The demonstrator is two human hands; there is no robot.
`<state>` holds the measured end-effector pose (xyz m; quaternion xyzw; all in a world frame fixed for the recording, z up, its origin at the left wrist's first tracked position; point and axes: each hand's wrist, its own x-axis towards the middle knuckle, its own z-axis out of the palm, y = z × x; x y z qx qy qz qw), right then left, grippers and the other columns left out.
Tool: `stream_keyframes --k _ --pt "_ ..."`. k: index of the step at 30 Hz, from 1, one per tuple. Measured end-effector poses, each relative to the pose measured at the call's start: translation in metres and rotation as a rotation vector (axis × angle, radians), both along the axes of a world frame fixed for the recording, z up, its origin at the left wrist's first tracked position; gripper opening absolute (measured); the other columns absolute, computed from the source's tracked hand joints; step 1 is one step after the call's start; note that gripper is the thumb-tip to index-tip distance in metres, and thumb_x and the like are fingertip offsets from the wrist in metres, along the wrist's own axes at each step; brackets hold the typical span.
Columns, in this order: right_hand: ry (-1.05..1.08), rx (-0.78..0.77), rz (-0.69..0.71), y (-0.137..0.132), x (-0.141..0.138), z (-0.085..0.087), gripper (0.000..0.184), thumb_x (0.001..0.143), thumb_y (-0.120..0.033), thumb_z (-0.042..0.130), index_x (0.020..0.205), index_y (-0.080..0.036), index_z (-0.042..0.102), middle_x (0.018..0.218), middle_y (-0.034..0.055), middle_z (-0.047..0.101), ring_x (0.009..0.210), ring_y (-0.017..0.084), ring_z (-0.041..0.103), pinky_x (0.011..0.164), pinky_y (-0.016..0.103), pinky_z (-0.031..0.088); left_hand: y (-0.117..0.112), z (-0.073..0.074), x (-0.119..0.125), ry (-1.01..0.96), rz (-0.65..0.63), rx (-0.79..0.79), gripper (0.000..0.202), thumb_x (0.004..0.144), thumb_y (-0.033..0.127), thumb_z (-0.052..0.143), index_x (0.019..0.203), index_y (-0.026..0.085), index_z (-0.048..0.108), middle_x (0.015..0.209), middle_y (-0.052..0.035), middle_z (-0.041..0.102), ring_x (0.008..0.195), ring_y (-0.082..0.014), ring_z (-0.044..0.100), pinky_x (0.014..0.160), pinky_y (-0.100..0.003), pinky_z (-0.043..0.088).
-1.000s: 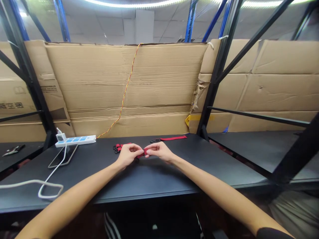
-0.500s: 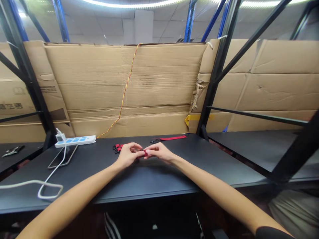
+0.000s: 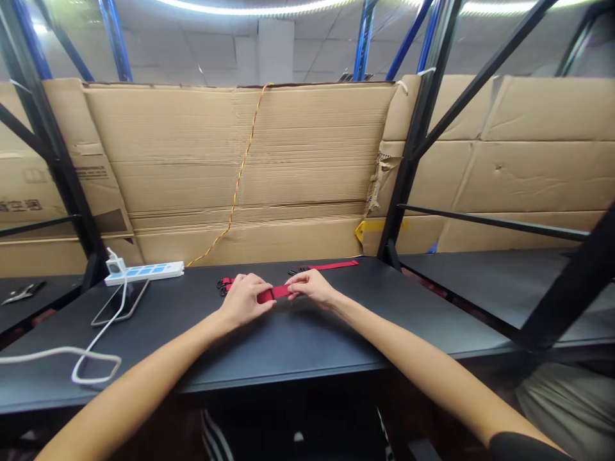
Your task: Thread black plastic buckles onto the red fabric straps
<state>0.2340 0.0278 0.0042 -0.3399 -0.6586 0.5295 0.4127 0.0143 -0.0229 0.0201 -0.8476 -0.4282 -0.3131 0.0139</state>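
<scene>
Between my hands a short length of red webbing strap (image 3: 281, 291) is stretched out above the black tabletop. It passes through a dark slide buckle (image 3: 273, 294). My left hand (image 3: 246, 301) pinches the strap around the buckle, thumb below and fingers above. My right hand (image 3: 312, 287) grips the strap's other end between thumb and fingertips. Just behind my left hand lie more red straps with black buckles (image 3: 222, 285), partly hidden by it. Beyond my right hand another red strap (image 3: 336, 264) lies flat, with black buckle parts (image 3: 298, 271) at its left end.
To the left, a white power strip (image 3: 148, 273) holds a plugged-in charger, beside a phone (image 3: 121, 302). A white cable (image 3: 98, 379) loops over the table (image 3: 317, 349). Cardboard (image 3: 307, 153) walls the back between black rack posts. A person's clothed leg (image 3: 569, 410) shows at lower right.
My hands have moved apart, with the right going slightly right and up. A length of red strap and the buckle now show between them, where only a small red bit showed before.
</scene>
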Motion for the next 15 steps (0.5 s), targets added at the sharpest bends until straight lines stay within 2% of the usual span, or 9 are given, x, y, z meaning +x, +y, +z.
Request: stream_keyframes --k 3,8,9,11,13,15 --pt "-0.007 0.007 -0.07 0.006 0.003 -0.002 0.021 0.059 -0.026 0.074 0.073 -0.011 0.069 0.06 0.0045 0.068 0.056 0.018 0.067 0.063 0.032 0.054 0.004 0.006 -0.006 0.062 0.035 -0.022 0.029 0.073 0.037 0.067 0.097 0.023 0.074 0.097 -0.0087 0.07 0.095 -0.0268 0.06 0.085 -0.035 0.04" --pt "-0.068 0.121 -0.001 0.015 0.007 -0.009 0.029 0.065 -0.035 0.072 0.082 -0.012 0.069 0.069 0.006 0.071 0.064 0.019 0.068 0.07 0.034 0.055 0.005 0.006 -0.013 0.127 0.046 -0.115 0.027 0.071 0.037 0.068 0.096 0.027 0.074 0.092 -0.0059 0.072 0.089 -0.0259 0.063 0.078 -0.031 0.043" --pt "-0.078 0.157 -0.029 0.02 0.012 -0.01 0.031 0.068 -0.036 0.07 0.087 -0.012 0.069 0.074 0.007 0.072 0.067 0.019 0.069 0.072 0.034 0.054 0.006 0.006 -0.016 0.126 0.06 -0.124 0.028 0.071 0.037 0.069 0.097 0.028 0.073 0.094 -0.0049 0.072 0.09 -0.0254 0.063 0.079 -0.03 0.043" --pt "-0.123 0.236 -0.174 0.035 0.028 -0.011 0.033 0.073 -0.036 0.064 0.094 -0.011 0.069 0.084 0.0099 0.073 0.074 0.02 0.069 0.077 0.035 0.054 0.008 0.004 -0.02 0.151 0.093 -0.138 0.025 0.071 0.035 0.069 0.095 0.029 0.073 0.094 -0.0041 0.072 0.091 -0.0253 0.063 0.078 -0.03 0.044" --pt "-0.339 0.345 -0.349 0.051 0.049 -0.011 0.028 0.079 -0.03 0.057 0.096 -0.011 0.07 0.089 0.0113 0.072 0.078 0.021 0.068 0.08 0.036 0.052 0.01 0.002 -0.025 0.2 0.118 -0.159 0.018 0.073 0.032 0.067 0.088 0.028 0.075 0.09 -0.0049 0.072 0.089 -0.0255 0.064 0.076 -0.03 0.044" --pt "-0.658 0.483 -0.425 0.064 0.068 -0.012 0.027 0.081 -0.023 0.052 0.097 -0.014 0.071 0.097 0.0112 0.072 0.09 0.023 0.066 0.087 0.036 0.048 0.012 0.001 -0.029 0.242 0.151 -0.162 0.012 0.074 0.028 0.065 0.081 0.026 0.075 0.087 -0.0067 0.071 0.088 -0.0261 0.064 0.075 -0.031 0.044"
